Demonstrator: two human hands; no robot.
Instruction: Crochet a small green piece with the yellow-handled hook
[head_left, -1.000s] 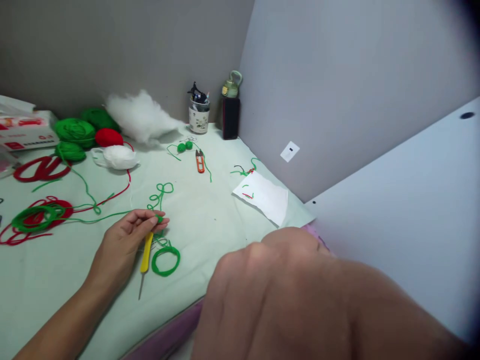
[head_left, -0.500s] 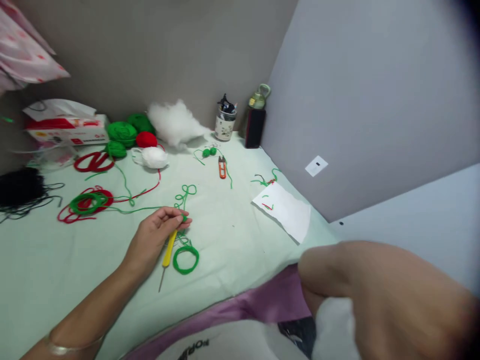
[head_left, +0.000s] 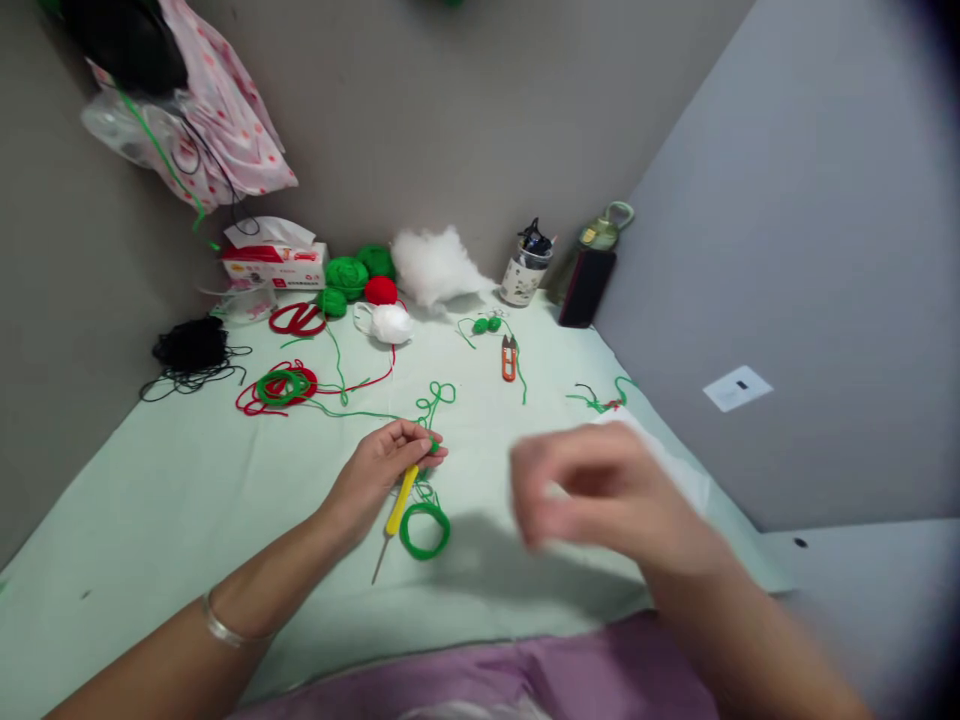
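My left hand [head_left: 394, 462] rests above the table with thumb and fingers pinched on a small green crochet piece [head_left: 434, 446]. A yellow-handled crochet hook [head_left: 403, 502] lies just below that hand, its metal shaft pointing toward me. Beside the hook sits a green yarn coil [head_left: 406, 540], with tangled green strands running up to the fingers. My right hand [head_left: 592, 485] is in the air to the right, blurred, its fingers curled in toward the thumb; what it may hold is too smeared to see.
Orange thread snips [head_left: 509, 360] lie beyond my hands, near two small green balls [head_left: 487, 326]. Red-handled scissors [head_left: 298, 319], yarn balls [head_left: 346, 277], white stuffing [head_left: 439, 265] and a pen cup [head_left: 526, 275] line the back. Black yarn [head_left: 191, 347] is left; white paper [head_left: 679, 470] lies right.
My right hand has come from the lower right edge, near my body, to above the table. My left hand keeps its pinch on the green piece. The view has shifted left.
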